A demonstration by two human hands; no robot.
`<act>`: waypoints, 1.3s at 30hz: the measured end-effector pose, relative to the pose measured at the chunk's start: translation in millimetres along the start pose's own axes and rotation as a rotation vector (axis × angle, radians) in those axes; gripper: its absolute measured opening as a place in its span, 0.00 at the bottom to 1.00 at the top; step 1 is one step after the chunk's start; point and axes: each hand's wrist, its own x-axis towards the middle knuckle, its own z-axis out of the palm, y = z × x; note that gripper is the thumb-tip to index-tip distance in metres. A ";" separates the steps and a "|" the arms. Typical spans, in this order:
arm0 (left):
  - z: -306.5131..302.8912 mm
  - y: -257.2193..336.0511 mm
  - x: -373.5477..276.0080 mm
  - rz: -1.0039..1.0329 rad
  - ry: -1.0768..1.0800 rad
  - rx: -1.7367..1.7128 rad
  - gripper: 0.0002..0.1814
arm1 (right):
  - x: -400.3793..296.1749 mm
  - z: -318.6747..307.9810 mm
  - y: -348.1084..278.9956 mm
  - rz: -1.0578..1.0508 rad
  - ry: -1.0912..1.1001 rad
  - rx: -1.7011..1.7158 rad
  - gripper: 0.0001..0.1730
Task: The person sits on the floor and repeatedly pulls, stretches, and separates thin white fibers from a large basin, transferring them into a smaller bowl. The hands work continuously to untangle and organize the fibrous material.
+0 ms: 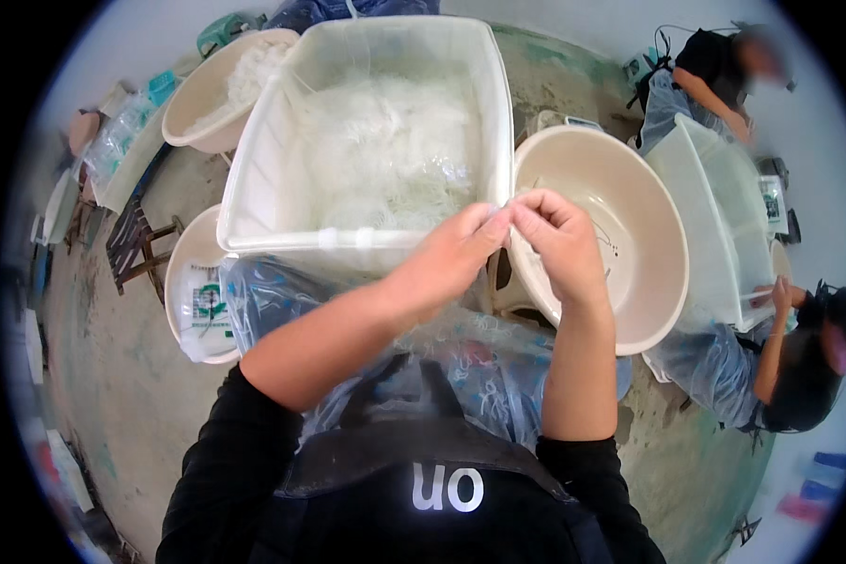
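Note:
My left hand (469, 240) and my right hand (557, 236) meet at the fingertips, over the gap between a white rectangular tub (275, 243) and a beige round basin (666, 282). Both pinch something small and pale; the fingers hide most of it, so I cannot tell what it is. Whitish, translucent stringy material (395, 141) lies in water in the tub. Inside the basin, beneath my right hand, are a few small dark specks and a thin dark strand. A clear plastic apron (479, 345) with blue marks covers my lap.
A beige basin of white stringy material (236, 92) stands left of the tub. Below it, another basin (176, 310) holds a printed plastic bag (208, 307). A striped stool (141, 247) is at left. At right, two people (712, 84) sit by a translucent tub (719, 225).

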 end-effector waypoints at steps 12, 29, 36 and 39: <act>-36.5 88.9 40.5 0.941 0.298 0.988 0.09 | 40.5 4.4 -32.0 -0.389 -0.297 -0.103 0.14; -23.5 7.5 38.4 0.268 -0.028 0.226 0.21 | 17.3 -8.5 -28.1 -0.219 0.035 -0.044 0.10; -10.0 57.7 19.9 0.542 0.270 0.628 0.23 | 17.9 10.5 -49.9 -0.611 0.038 -0.850 0.09; 6.6 39.6 21.9 0.503 0.201 0.185 0.21 | 18.4 -9.2 -41.1 -0.531 -0.016 -0.224 0.08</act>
